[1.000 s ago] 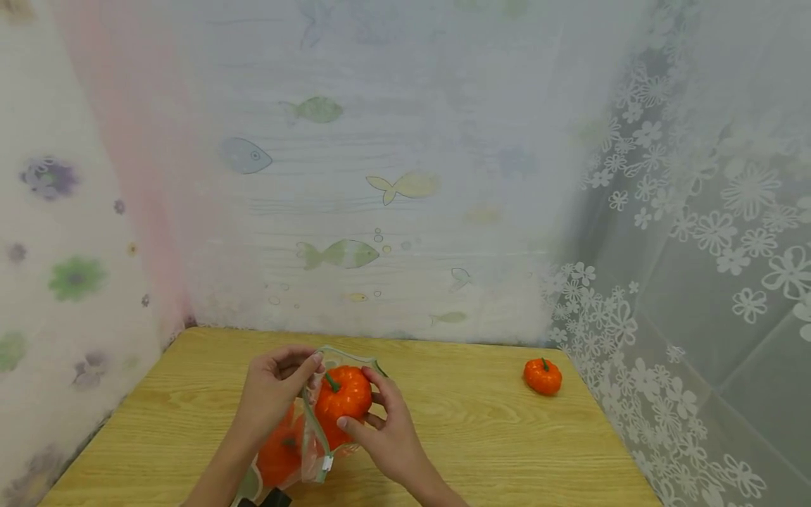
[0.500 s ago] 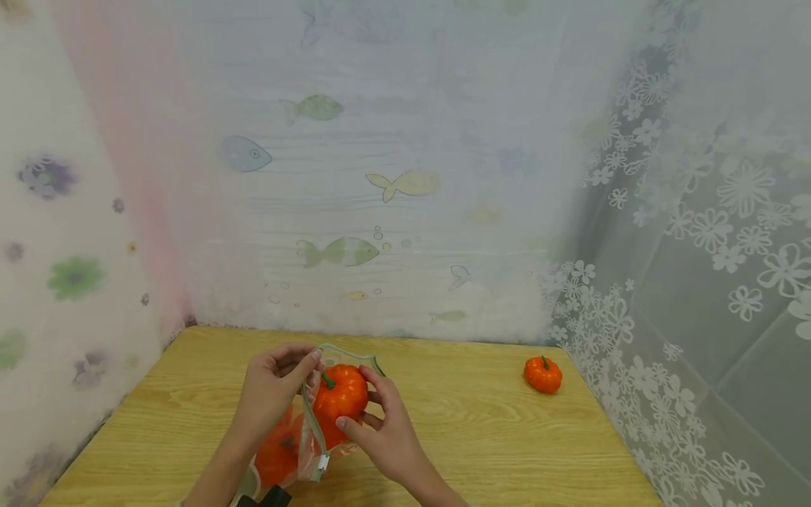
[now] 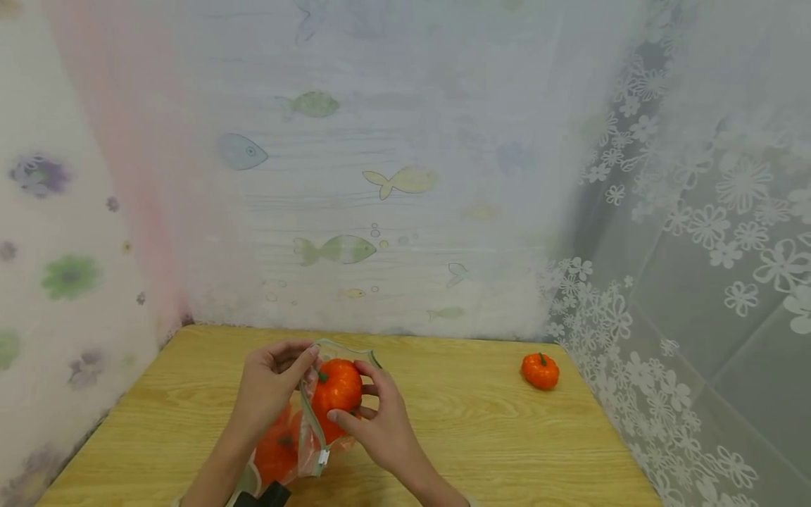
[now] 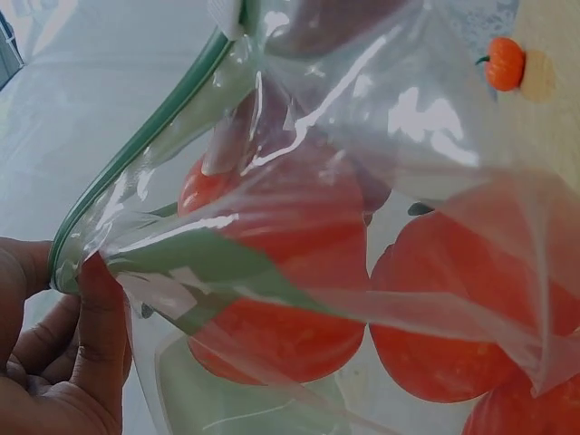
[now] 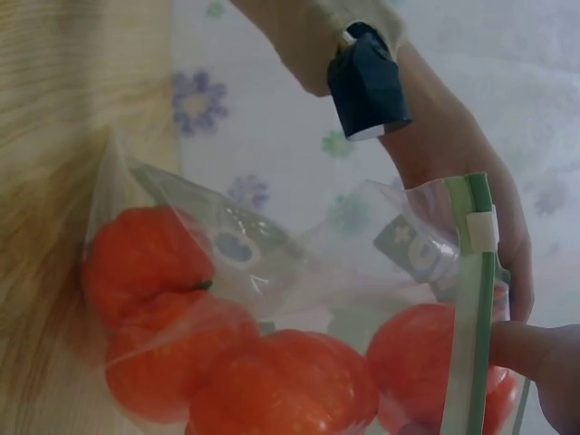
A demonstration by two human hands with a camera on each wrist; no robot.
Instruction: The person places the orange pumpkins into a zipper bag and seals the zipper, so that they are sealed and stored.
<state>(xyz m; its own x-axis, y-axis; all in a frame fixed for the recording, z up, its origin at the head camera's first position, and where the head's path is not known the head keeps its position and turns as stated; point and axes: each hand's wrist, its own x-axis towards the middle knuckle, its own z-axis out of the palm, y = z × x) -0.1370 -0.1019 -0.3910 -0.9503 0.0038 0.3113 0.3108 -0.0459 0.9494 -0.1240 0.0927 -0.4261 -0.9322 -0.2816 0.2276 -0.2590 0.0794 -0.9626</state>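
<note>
Since a second ago, the small pumpkin (image 3: 336,388) in my right hand (image 3: 374,422) has sunk a little lower into the mouth of the clear zip bag (image 3: 310,429), and the whole scene has slid slightly left and down in the head view. My right hand has its thumb and fingers curled round that pumpkin, thumb on the near side and fingers on the far side, holding it partly inside the bag's opening. My left hand (image 3: 272,384) pinches the left side of the bag's green-edged rim between thumb and fingertips, keeping the mouth spread; the left wrist view shows the thumb (image 4: 95,317) pressed against the green zip strip (image 4: 136,145). Through the plastic I can see more orange pumpkins (image 5: 217,353) already lying low in the bag, touching one another; I count at least three in the right wrist view. The bag stands on the near middle of the wooden table (image 3: 475,436). Well apart from it, near the table's far right corner, one more pumpkin (image 3: 541,370) sits alone, just beside the flowered lace curtain (image 3: 684,267). Behind the table hangs a pale curtain printed with fish (image 3: 355,211).
</note>
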